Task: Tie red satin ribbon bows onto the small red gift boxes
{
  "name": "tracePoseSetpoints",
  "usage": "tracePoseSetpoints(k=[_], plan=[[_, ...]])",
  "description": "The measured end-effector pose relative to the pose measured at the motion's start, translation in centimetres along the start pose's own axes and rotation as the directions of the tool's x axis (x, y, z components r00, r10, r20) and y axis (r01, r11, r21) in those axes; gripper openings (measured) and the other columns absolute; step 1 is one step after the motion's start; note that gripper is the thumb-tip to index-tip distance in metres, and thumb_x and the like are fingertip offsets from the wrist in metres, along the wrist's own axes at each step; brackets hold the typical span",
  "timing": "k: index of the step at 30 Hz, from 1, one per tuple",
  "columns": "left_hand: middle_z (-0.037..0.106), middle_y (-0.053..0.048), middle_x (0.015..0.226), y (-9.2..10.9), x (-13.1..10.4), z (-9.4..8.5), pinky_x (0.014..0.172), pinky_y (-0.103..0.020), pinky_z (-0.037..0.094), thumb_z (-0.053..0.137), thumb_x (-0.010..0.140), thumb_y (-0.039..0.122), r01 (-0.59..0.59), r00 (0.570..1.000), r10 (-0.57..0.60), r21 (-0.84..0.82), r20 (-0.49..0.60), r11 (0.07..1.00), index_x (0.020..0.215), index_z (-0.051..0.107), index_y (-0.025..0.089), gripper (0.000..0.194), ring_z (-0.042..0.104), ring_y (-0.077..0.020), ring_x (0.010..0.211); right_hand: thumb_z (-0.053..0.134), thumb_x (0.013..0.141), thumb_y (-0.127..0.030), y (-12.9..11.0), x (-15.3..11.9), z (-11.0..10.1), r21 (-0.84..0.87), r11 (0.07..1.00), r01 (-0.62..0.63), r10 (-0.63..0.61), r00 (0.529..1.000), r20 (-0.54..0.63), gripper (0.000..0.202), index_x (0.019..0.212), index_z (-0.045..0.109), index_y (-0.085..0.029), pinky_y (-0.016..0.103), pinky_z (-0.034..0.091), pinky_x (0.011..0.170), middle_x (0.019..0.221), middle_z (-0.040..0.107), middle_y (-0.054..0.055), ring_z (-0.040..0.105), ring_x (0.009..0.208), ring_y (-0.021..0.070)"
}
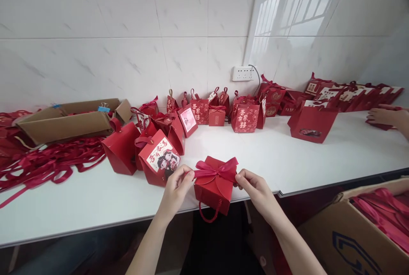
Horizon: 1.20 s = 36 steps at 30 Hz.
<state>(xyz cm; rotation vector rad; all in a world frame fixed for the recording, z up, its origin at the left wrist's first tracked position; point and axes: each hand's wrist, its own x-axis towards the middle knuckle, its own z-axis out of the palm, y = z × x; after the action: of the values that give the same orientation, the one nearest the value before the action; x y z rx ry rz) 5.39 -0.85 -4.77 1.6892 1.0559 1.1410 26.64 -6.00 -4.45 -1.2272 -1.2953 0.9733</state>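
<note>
1. Both hands work at the white bench's (96, 207) near edge: left hand (177, 187) and right hand (254, 187) each pinch an end of the ribbon bow (216, 170) on a red box (213, 190).
2. Left: loose ribbons (47, 162), brown cartons (67, 124).
3. Behind: red boxes (198, 111) along the tiled wall (128, 24), a socket (243, 73).
4. Right: another person's hand (381, 116), a cardboard box (354, 236) below.

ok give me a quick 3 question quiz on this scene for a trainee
1. True or false: both hands pinch the ribbon bow on the red box.
2. What lies heaped at the table's far left? A ribbons B scissors C tape
3. What is plugged in on the wall?

Key
1. True: left hand and right hand each hold a bow end.
2. A, ribbons.
3. A cable in the socket strip.
</note>
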Motion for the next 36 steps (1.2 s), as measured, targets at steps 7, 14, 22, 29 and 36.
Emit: tracePoseSetpoints(k=[7, 14, 22, 29, 36], plan=[[0.048, 0.002, 0.068, -0.6, 0.3, -3.2, 0.059, -0.024, 0.043, 0.056, 0.075, 0.032, -0.067, 0.919, -0.068, -0.322, -0.389, 0.945, 0.063, 0.049, 0.019, 0.019, 0.047, -0.0117, 0.064, 0.072, 0.064, -0.040, 1.3, 2.0, -4.5, 0.457, 0.889, 0.021, 0.147, 0.932, -0.330, 0.030, 0.055, 0.051, -0.021, 0.037, 0.052, 0.074, 0.054, 0.043, -0.003, 0.053, 0.059, 0.0156], [0.053, 0.002, 0.070, 3.1, 1.2, -7.3, 0.049, -0.020, 0.043, 0.061, 0.067, 0.025, -0.233, 0.835, -0.022, -0.389, -0.550, 0.891, 0.057, 0.046, 0.017, 0.019, 0.050, -0.0094, 0.059, 0.070, 0.066, -0.031, -1.8, 4.3, -8.7, 0.526, 0.836, 0.155, 0.109, 0.893, -0.437, 0.029, 0.051, 0.046, -0.021, 0.028, 0.055, 0.062, 0.053, 0.037, -0.005, 0.048, 0.054, 0.0113], [0.058, -0.002, 0.065, 11.3, 6.1, -4.6, 0.049, -0.023, 0.047, 0.059, 0.071, 0.033, -0.236, 0.963, 0.159, -0.405, -0.216, 0.883, 0.055, 0.043, 0.019, 0.027, 0.056, -0.0147, 0.065, 0.075, 0.064, -0.041, -12.3, 8.9, -4.9, 0.302, 0.911, 0.279, -0.245, 0.958, -0.146, 0.029, 0.061, 0.057, -0.019, 0.026, 0.051, 0.068, 0.066, 0.059, -0.001, 0.059, 0.065, 0.0113], [0.066, -0.002, 0.076, 15.2, 8.8, -1.4, 0.068, -0.025, 0.053, 0.065, 0.073, 0.033, -0.251, 0.947, 0.301, -0.333, 0.108, 0.909, 0.078, 0.068, 0.016, 0.018, 0.060, -0.0114, 0.071, 0.074, 0.066, -0.041, -16.7, 10.2, -1.6, 0.049, 0.935, 0.351, -0.355, 0.928, 0.116, 0.028, 0.062, 0.063, -0.016, 0.032, 0.052, 0.073, 0.069, 0.067, 0.003, 0.065, 0.072, 0.0157], [0.069, -0.006, 0.091, 13.4, 8.9, -3.0, 0.075, -0.030, 0.053, 0.064, 0.073, 0.030, -0.259, 0.964, 0.265, -0.285, -0.018, 0.923, 0.091, 0.070, 0.017, 0.023, 0.062, -0.0150, 0.080, 0.071, 0.070, -0.040, -15.8, 9.2, -1.8, 0.138, 0.930, 0.342, -0.356, 0.929, 0.097, 0.028, 0.064, 0.055, -0.017, 0.032, 0.054, 0.069, 0.070, 0.068, 0.003, 0.066, 0.068, 0.0150]])
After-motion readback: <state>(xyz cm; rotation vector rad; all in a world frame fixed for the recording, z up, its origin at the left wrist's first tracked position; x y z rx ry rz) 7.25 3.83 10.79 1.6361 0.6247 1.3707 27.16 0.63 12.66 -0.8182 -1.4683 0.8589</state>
